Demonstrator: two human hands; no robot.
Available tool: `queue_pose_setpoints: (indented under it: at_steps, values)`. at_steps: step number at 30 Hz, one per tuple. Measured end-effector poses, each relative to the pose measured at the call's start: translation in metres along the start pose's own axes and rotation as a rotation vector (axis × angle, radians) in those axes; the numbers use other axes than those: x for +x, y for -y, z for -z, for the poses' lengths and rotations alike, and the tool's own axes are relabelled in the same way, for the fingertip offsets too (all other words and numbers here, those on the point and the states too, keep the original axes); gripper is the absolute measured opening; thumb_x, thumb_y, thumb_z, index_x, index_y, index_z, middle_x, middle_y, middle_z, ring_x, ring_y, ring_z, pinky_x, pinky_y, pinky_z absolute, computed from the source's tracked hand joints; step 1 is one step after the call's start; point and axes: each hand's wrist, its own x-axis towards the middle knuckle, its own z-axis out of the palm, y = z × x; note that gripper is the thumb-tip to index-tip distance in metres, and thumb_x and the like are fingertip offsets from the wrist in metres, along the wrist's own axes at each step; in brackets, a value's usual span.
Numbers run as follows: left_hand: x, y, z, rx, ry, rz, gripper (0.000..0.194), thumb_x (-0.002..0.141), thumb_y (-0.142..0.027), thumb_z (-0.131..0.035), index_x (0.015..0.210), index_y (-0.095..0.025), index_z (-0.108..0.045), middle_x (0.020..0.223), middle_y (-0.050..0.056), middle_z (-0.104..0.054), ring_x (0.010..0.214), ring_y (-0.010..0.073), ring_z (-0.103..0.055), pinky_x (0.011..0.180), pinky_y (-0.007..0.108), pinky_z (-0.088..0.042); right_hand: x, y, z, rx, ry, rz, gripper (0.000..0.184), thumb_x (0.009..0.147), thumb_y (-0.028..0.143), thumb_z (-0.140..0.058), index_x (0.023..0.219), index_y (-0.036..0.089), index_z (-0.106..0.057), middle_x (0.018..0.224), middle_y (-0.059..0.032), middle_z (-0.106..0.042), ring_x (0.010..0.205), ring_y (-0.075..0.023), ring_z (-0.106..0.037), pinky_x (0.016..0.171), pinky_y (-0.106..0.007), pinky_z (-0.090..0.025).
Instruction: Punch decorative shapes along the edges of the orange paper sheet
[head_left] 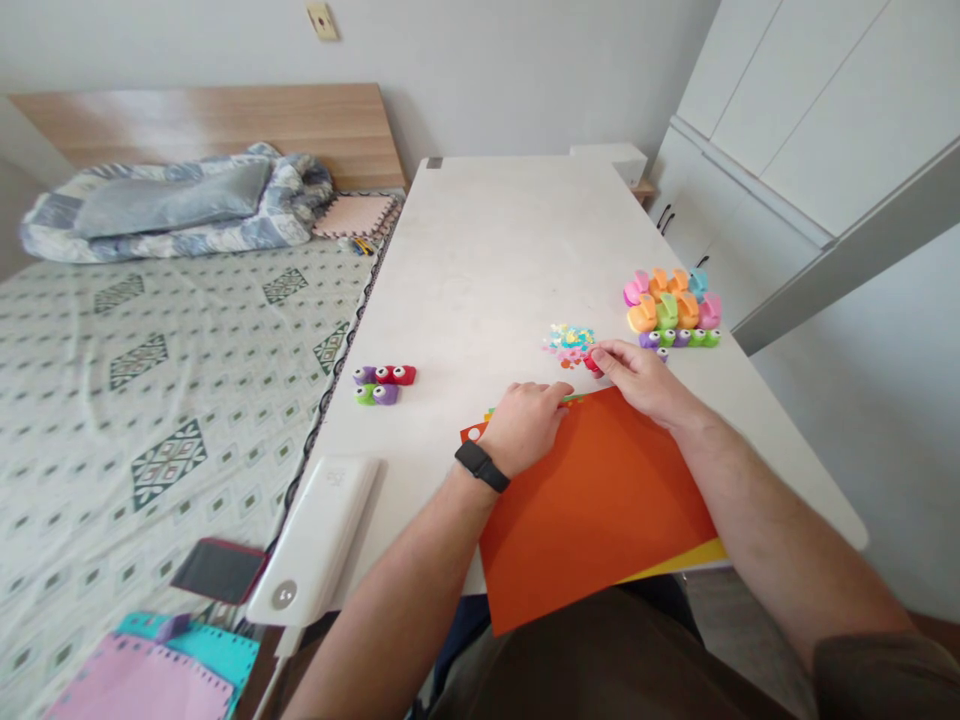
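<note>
My left hand (525, 425), with a black watch at its wrist, lies palm down on the upper edge of an orange sheet of paper (607, 500), pressing it to the table. Its fingers are laid out rather than wrapped round anything. Between the thumb and fingers of my right hand (634, 375) is a small red craft punch (592, 364), partly covered by the fingers, just above the sheet's top edge. Beside it lies a pile of paper confetti (570, 342) in blue, yellow, pink and orange. A white punched hole shows at the sheet's left corner. Yellow paper (690, 558) peeks out underneath.
Several larger coloured punches (667, 300) stand at the right, with small punches (694, 339) before them. More small punches (384, 385) sit at the left. A long white device (319, 540) lies on the table's left edge, beside the bed (180, 350).
</note>
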Motion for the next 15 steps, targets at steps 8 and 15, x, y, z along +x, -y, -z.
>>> queue_pose_setpoints:
  at_steps: [8,15]
  values:
    - [-0.0008,0.0009,-0.0014,0.004,0.005,-0.018,0.029,0.102,-0.023,-0.053,0.128,-0.020,-0.064,0.108,0.008,-0.078,0.101,0.0250,-0.073,0.095,0.040,-0.053,0.0016,0.0008,0.0002,-0.075,-0.063,-0.026,0.050,0.095,0.067,-0.058,0.111,0.022,-0.075,0.107,-0.0060,-0.078,0.100,-0.0249,-0.069,0.088,-0.035,-0.051]
    - [-0.0009,0.0011,-0.0010,0.012,0.005,-0.025,0.027,0.101,-0.022,-0.053,0.126,-0.020,-0.064,0.108,0.007,-0.077,0.100,0.0254,-0.072,0.094,0.040,-0.053,0.0030,-0.0032,-0.0003,0.008,-0.099,-0.003,0.051,0.094,0.067,-0.060,0.113,0.022,-0.073,0.103,-0.0069,-0.077,0.098,-0.0241,-0.070,0.089,-0.037,-0.055]
